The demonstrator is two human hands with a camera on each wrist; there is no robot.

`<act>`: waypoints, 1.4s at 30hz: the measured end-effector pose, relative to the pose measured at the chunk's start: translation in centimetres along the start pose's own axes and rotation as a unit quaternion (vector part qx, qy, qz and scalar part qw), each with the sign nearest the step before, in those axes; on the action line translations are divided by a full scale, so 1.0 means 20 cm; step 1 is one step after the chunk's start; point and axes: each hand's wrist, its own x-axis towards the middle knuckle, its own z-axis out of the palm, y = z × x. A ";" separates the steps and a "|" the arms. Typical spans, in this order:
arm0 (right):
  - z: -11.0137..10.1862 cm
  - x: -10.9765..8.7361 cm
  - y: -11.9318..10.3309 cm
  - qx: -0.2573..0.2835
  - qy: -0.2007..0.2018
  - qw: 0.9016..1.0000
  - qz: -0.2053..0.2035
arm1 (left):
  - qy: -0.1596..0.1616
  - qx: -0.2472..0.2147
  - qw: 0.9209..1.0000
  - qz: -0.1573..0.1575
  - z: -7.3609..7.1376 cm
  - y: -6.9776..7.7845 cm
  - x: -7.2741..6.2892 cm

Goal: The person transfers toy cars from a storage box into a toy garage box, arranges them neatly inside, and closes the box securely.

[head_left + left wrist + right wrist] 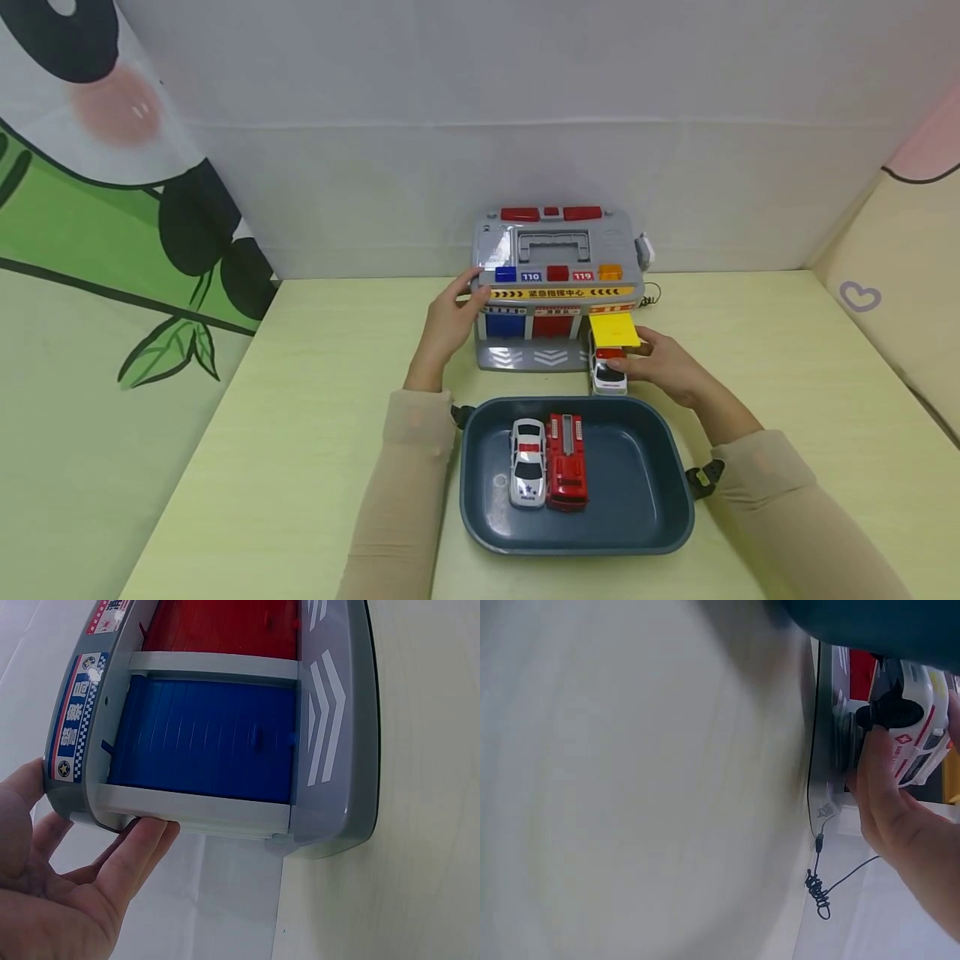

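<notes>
A grey toy garage point(555, 250) has a blue door point(206, 742), a red door point(552, 326) and a raised yellow door point(615, 329). My left hand point(447, 325) holds its left side at the corner, with fingertips against the side wall in the left wrist view. At the right bay, my right hand point(670, 367) grips a white toy ambulance point(608, 379) by its side. The ambulance's rear part lies under the yellow door, hidden in the head view. Its wheel and red side stripe show in the right wrist view, with fingers point(881, 769) against it.
A dark blue tray point(630, 533) stands in front of the garage, close to the ambulance. Inside it lie a white toy police car point(528, 471) and a red toy fire truck point(567, 483), side by side. A coiled cord point(819, 892) lies by the garage's right side.
</notes>
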 end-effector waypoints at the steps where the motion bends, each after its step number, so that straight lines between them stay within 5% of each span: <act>1: 0.00 0.00 0.00 0.002 0.002 1.000 0.002 | -0.001 0.000 1.000 0.000 0.00 0.00 0.00; 26: 0.02 0.01 -0.01 0.040 -0.021 0.999 0.017 | -0.001 0.005 1.000 0.005 -0.01 0.00 -0.01; 42: -0.01 0.00 -0.01 0.068 0.000 0.997 0.047 | 0.002 0.003 1.000 0.008 0.00 0.00 0.00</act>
